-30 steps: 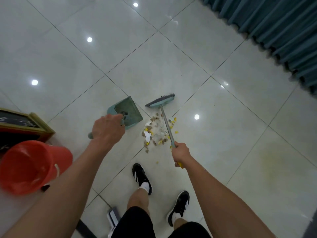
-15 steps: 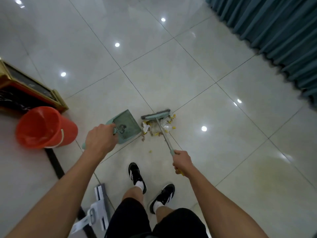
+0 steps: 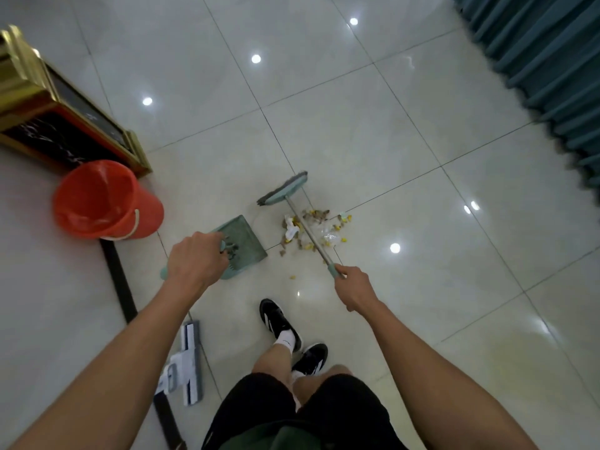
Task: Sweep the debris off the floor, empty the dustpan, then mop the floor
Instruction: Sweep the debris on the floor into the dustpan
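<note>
Both arms outstretched, left hand (image 3: pixel 194 259) on dustpan (image 3: pixel 242 243).

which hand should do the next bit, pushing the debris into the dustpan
Right. The right hand grips the broom, whose head sits beyond the debris, so a pull sweeps it toward the dustpan. The left hand holds the dustpan's handle, likely best just steadying it.

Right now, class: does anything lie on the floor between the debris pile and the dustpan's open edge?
Nothing visible does. Only bare tile separates the debris from the dustpan, whose open edge faces the pile.
</note>
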Demonstrator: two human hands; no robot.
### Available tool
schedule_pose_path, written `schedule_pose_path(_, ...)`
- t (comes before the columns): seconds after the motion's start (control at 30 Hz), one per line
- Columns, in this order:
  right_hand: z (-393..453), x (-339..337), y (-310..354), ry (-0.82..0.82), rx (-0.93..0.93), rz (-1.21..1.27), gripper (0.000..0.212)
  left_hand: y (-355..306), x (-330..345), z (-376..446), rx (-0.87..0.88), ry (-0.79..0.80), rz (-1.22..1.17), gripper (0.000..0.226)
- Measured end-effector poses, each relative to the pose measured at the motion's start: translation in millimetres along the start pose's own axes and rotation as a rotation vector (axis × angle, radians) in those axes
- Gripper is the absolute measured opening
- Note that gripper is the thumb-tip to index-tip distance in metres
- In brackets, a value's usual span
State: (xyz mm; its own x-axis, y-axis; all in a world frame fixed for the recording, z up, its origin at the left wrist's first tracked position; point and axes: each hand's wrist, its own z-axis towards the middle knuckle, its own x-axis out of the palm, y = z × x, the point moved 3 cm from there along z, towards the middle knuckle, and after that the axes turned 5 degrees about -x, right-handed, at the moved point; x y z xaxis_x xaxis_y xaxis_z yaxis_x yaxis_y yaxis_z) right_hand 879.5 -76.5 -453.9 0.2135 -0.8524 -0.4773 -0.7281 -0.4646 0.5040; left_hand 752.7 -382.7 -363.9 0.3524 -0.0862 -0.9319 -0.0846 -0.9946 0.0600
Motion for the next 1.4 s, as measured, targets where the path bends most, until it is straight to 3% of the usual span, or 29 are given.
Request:
schedule_pose_path(0.23, 28, -28, 18, 0.093, -0.030, -0.195, 0.052, -1, -4, 12, -0.043, 0.032, -0.020, 0.020)
schedule_pose_path(0.57, 57, -126, -36, 0.155, -0.076, -0.511, 0.048, -65, 2, -4, -0.163, 0.035, -0.064, 0.021)
schedule_pose_path(0.8, 76, -196, -53, 0.167, -0.149, -0.531, 0.047, -156, -4, -14, -0.216, 0.058, -0.008, 0.020)
schedule_pose_path(0.97, 84, -228, -62, 0.191, -0.263, -0.527, 0.040, -174, -6, -28, -0.282, 0.032, -0.046, 0.024)
schedule_pose_path(1.13, 86, -235, -63, 0.239, -0.340, -0.578, 0.039, -170, -3, -61, -0.352, 0.006, -0.078, 0.025)
schedule_pose_path(1.4, 78, -190, -33, 0.360, -0.520, -0.776, 0.034, -150, 9, -139, -0.521, 0.006, -0.105, 0.028)
